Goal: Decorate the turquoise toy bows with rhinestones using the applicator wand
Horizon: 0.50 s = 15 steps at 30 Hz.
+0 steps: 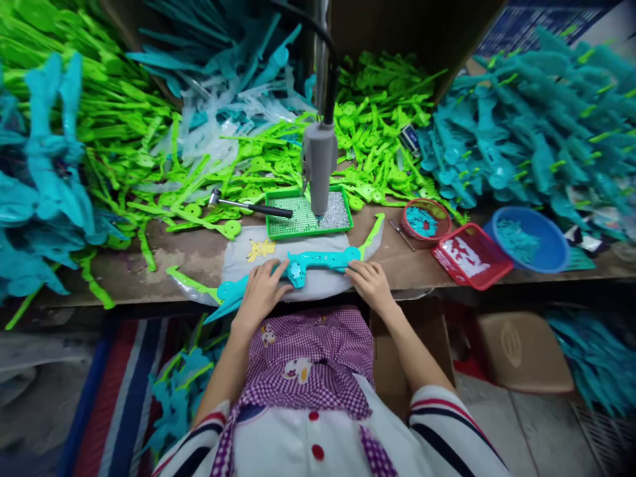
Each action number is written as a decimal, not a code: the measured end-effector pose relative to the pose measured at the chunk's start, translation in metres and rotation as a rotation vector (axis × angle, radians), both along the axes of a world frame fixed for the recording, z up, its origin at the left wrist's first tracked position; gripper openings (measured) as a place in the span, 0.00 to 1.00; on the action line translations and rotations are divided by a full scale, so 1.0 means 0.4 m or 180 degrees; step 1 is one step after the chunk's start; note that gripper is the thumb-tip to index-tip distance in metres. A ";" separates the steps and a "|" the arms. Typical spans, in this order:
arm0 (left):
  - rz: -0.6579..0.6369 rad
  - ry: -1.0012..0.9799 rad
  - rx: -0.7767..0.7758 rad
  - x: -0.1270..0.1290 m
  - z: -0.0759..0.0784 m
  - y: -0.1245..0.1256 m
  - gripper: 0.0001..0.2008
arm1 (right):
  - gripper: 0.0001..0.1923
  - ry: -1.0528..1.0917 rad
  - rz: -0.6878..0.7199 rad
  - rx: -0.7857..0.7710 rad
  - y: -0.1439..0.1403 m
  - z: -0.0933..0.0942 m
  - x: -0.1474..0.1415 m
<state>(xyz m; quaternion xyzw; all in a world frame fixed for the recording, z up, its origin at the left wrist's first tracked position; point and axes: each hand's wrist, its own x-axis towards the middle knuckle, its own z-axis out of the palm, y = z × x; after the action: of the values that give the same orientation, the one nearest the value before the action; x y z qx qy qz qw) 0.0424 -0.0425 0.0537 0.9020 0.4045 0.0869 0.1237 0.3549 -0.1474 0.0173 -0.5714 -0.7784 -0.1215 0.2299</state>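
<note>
At far left, teal parts point(34, 199) are heaped beside green parts point(114, 119). A hammer point(251, 207) is laid on the bench point(199, 255), its head toward the left. The left hand point(261, 291) is pressed down on the teal toy point(293, 266), fingers curled over its middle; the toy is stretched across a grey cloth point(318, 281) at the bench's near edge, with green ends showing at either side. Just behind it, a green tray point(303, 215) of small screws is set under the hanging driver point(318, 165). The right hand point(370, 283) is rested on the toy's right end, fingers flat, nothing gripped. To seat a screw cleanly, the toy is best kept flat and steadied by both hands, with the hole lined up under the driver tip. Further right, a round red basket point(426, 222), a red basket point(472, 255) and a blue bowl point(529, 238) are ranged.
</note>
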 end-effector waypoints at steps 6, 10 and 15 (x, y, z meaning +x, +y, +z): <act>-0.0115 -0.0150 -0.0782 0.039 -0.042 0.095 0.32 | 0.19 0.0795 -0.2326 0.0446 -0.071 0.107 0.402; -0.0230 -0.0147 -0.1375 0.037 -0.029 0.168 0.37 | 0.27 0.0876 -0.2600 -0.0027 -0.064 0.060 0.631; -0.0393 -0.0167 -0.1946 0.086 -0.027 0.237 0.39 | 0.29 0.0928 -0.2357 -0.0159 -0.029 -0.025 0.686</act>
<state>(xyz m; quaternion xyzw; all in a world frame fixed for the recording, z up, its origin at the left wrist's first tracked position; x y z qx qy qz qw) 0.0768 0.0522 0.0430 0.8433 0.3530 -0.0232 0.4047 0.6292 -0.1588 0.0074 -0.8301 -0.4816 -0.0947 0.2647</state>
